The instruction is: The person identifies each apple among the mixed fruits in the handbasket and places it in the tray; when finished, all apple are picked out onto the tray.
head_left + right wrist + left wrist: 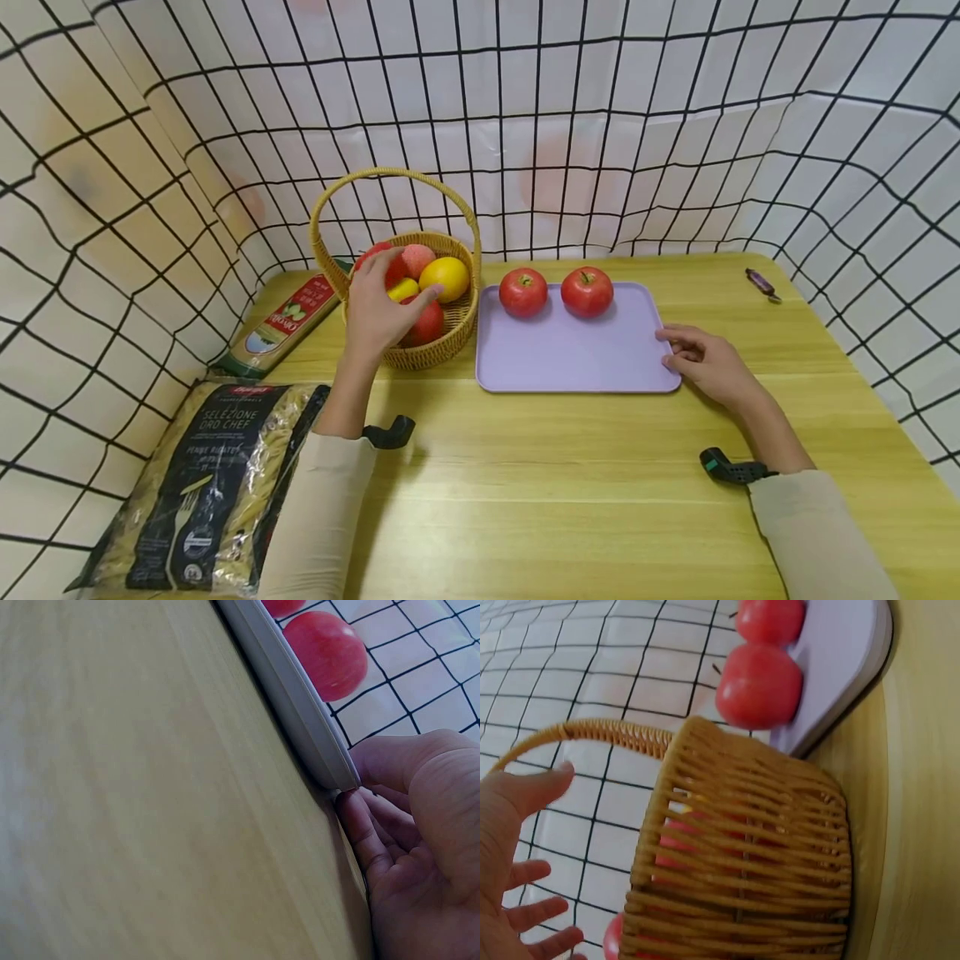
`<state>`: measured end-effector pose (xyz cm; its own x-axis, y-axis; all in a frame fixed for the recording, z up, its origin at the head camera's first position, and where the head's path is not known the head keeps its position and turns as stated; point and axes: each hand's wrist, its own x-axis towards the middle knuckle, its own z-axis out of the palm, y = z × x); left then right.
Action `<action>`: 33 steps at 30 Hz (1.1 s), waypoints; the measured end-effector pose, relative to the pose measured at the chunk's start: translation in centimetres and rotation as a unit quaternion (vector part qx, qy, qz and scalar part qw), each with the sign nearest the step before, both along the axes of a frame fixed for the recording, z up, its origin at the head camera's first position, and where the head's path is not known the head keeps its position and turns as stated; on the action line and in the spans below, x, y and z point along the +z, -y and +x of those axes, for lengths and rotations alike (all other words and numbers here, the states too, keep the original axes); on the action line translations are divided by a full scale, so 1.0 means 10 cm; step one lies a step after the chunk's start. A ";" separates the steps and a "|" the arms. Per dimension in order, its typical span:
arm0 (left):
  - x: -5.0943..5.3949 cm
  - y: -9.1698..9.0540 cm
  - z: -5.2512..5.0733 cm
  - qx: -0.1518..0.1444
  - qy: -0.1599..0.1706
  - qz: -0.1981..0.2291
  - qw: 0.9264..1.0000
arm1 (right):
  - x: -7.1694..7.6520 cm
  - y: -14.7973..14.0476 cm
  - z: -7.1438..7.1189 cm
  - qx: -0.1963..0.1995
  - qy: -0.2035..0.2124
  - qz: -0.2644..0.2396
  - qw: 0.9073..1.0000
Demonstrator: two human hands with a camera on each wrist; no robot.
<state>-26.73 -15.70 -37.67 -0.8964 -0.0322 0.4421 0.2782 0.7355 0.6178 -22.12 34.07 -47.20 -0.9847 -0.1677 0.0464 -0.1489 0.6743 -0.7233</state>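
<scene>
My left hand (378,304) hovers over the wicker basket (427,358), fingers spread and thumb apart, holding nothing. Inside the basket lie a lemon (448,279), another yellow fruit (403,290), a pinkish bumpy fruit (417,260) and red fruits (426,323), partly hidden by the hand. In the left wrist view the thumb and fingers stand beside the basket rim (649,847). With thumb and fingers my right hand (708,362) pinches the right edge of the lilac tray (577,358). Two red apples, one left (523,292) and one right (587,292), sit along its back.
A bag of penne pasta (217,492) lies at the front left, below a long red and green package (288,321) beside the basket. Toward the back right lies a small purple wrapped item (762,285). White panels with black grid (570,125) enclose the wooden table (570,483).
</scene>
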 end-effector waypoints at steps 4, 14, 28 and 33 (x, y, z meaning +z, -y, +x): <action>0.02 0.10 -0.04 0.035 0.010 -0.001 0.999 | 0.01 0.00 -0.01 0.002 -0.006 0.001 1.000; -0.02 0.18 -0.08 0.077 0.054 -0.003 0.996 | 0.00 0.00 -0.02 0.005 -0.009 -0.011 1.000; -0.05 0.24 -0.19 0.079 0.084 -0.019 0.993 | -0.01 -0.02 -0.02 0.005 -0.008 -0.007 1.000; -0.04 0.26 -0.24 0.084 0.103 -0.019 0.991 | -0.02 -0.02 -0.03 0.006 -0.007 -0.011 1.000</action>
<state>-29.11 -18.26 -38.07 -0.9508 -0.1766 0.2545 0.0203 0.7843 0.6200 -22.39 34.27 -47.39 -0.9819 -0.1785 0.0634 -0.1667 0.6556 -0.7365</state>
